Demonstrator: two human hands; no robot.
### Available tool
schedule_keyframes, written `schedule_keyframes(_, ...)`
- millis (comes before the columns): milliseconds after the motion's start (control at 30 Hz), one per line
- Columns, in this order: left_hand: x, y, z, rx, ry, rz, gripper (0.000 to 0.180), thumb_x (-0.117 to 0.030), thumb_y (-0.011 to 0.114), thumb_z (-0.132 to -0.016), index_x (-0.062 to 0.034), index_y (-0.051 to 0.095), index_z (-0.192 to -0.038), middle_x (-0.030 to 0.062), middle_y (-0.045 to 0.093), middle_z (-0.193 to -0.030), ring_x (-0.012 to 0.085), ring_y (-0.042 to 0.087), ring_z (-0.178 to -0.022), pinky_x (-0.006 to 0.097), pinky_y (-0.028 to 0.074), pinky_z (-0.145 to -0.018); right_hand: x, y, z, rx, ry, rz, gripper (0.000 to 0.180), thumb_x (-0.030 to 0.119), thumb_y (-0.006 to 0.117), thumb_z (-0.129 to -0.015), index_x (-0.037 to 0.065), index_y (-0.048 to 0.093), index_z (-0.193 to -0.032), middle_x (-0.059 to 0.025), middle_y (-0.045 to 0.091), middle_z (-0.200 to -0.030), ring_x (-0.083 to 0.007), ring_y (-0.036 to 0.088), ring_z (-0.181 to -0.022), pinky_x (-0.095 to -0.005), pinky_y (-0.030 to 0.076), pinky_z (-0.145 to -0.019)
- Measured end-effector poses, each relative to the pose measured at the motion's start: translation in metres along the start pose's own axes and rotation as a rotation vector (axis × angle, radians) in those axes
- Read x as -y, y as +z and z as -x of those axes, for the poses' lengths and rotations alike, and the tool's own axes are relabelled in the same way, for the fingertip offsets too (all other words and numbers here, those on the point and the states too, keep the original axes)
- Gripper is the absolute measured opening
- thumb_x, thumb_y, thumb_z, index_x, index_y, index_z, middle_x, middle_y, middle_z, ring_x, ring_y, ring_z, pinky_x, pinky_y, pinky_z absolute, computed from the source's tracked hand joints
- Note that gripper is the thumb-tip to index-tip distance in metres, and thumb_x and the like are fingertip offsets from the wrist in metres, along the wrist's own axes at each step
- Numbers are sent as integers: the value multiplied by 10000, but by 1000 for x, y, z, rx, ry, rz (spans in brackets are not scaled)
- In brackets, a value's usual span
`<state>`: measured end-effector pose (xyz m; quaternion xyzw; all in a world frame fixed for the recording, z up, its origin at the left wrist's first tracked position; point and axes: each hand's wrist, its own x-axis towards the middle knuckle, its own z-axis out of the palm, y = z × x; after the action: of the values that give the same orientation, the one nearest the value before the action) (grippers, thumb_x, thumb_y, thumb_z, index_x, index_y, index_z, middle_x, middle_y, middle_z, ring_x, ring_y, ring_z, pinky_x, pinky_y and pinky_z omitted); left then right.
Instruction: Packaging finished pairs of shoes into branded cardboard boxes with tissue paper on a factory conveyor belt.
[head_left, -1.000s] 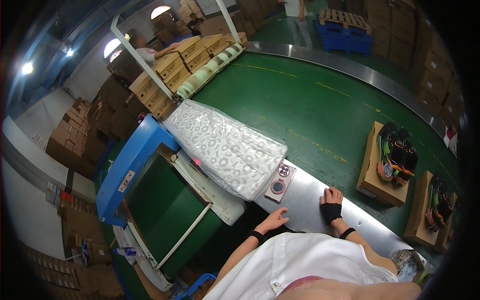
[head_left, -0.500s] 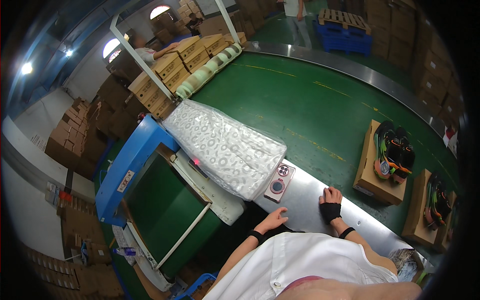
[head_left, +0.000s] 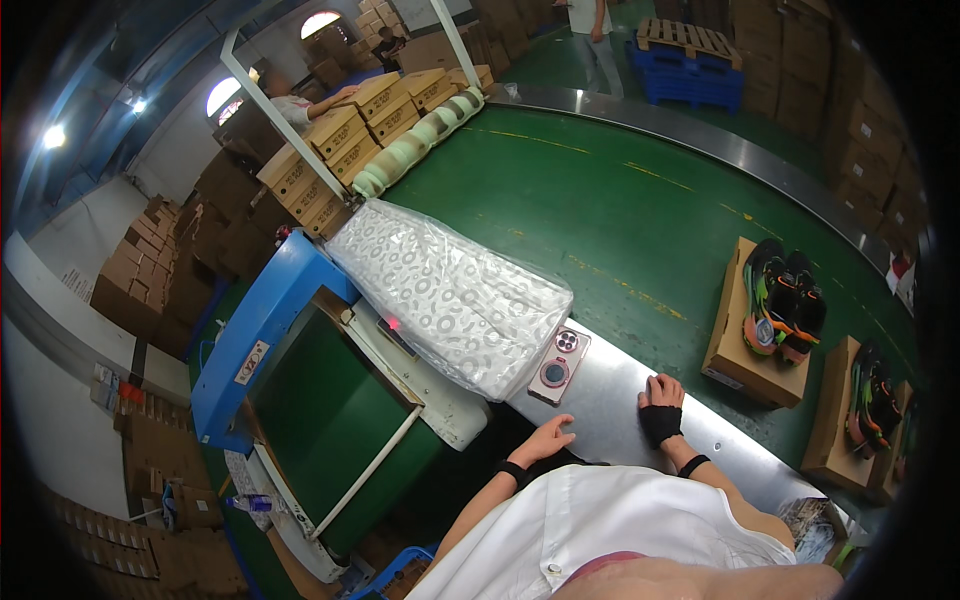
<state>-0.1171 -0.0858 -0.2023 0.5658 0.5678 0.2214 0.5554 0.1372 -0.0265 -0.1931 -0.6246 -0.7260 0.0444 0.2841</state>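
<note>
Several rows of dark lettering are borne on the sides of the stacked tan cartons (head_left: 340, 138), far ahead and to the left of the left fingers (head_left: 567, 438). A pale label with dark and red marks, too small to be read, is set on the blue machine arm (head_left: 268, 320), well left of those fingers. Right of the right fingers (head_left: 663, 383), a small light label, likewise illegible, is carried on the shoe box (head_left: 755, 385).
</note>
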Motion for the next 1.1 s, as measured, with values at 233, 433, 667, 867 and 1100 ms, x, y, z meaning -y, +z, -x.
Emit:
schedule_keyframes(233,-2,0,2,-6,5,22,460,-212,602,-733,-47,451,-1135,9,436,-642,98,412,-576,229,360,-532,1,-1,0,3,10,0,356,171,587,-639,30,536,-962,-117,462,-996,-285,412,-977,-406,303,-877)
schedule_keyframes(433,-7,-1,3,-12,-4,39,452,-206,601,-734,-45,456,-1130,8,437,-640,95,412,-575,226,362,-535,-1,1,0,-2,12,7,350,170,582,-636,28,541,-954,-119,465,-987,-286,413,-974,-405,304,-875)
schedule_keyframes(667,-4,0,2,-9,15,38,441,-200,594,-739,-36,457,-1124,9,445,-638,95,418,-575,232,368,-543,-3,3,2,-13,1,3,353,177,582,-637,30,541,-956,-118,466,-989,-289,411,-978,-407,301,-879)
schedule_keyframes(867,-1,0,2,-14,18,22,440,-202,593,-740,-37,456,-1124,10,445,-635,96,419,-576,231,370,-545,0,1,2,-11,4,7,356,180,583,-643,33,537,-964,-116,464,-999,-285,408,-987,-407,296,-887)
schedule_keyframes(1100,0,0,2,-14,12,42,440,-205,592,-742,-38,457,-1126,6,437,-635,94,412,-574,229,364,-541,1,-1,1,1,13,6,354,176,583,-643,31,535,-962,-114,464,-997,-284,411,-979,-404,300,-883)
